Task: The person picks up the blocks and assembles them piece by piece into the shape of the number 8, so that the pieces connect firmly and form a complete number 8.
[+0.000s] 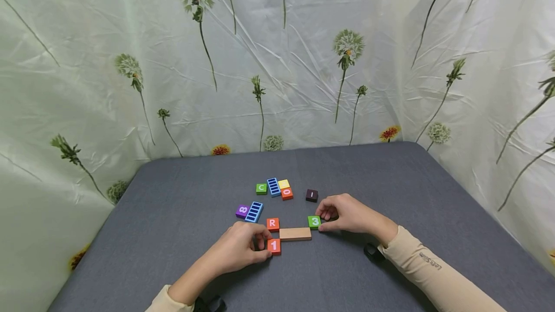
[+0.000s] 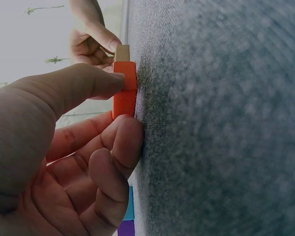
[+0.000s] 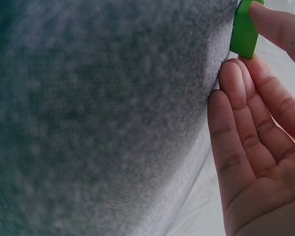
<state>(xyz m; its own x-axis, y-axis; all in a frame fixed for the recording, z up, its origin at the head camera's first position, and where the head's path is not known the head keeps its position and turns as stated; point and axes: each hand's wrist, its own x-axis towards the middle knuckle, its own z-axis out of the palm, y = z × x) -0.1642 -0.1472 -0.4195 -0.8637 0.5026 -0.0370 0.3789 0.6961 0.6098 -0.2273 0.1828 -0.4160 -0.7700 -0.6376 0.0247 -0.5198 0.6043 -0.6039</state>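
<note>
My left hand (image 1: pixel 234 248) pinches a red block (image 1: pixel 274 246) marked 1 between thumb and fingers, flat on the table at the left end of a plain wooden plank (image 1: pixel 295 234). A red block (image 1: pixel 272 224) marked R lies just beyond it. At the plank's other end, my right hand (image 1: pixel 350 213) has its thumb and a finger on a green block (image 1: pixel 314 222) marked 3. In the right wrist view, the thumb and index finger pinch that green block (image 3: pixel 244 32) by its sides, while the other fingers rest near the cloth.
A purple block (image 1: pixel 243 211) marked 8 leans near a blue barred block (image 1: pixel 254 212) on the left. Farther back lie a green C block (image 1: pixel 261 188), another blue barred block (image 1: pixel 274 187), a yellow block (image 1: pixel 284 184), an orange block (image 1: pixel 286 193) and a dark block (image 1: pixel 311 195). A floral curtain (image 1: pixel 303 85) hangs behind the grey table (image 1: pixel 186 196).
</note>
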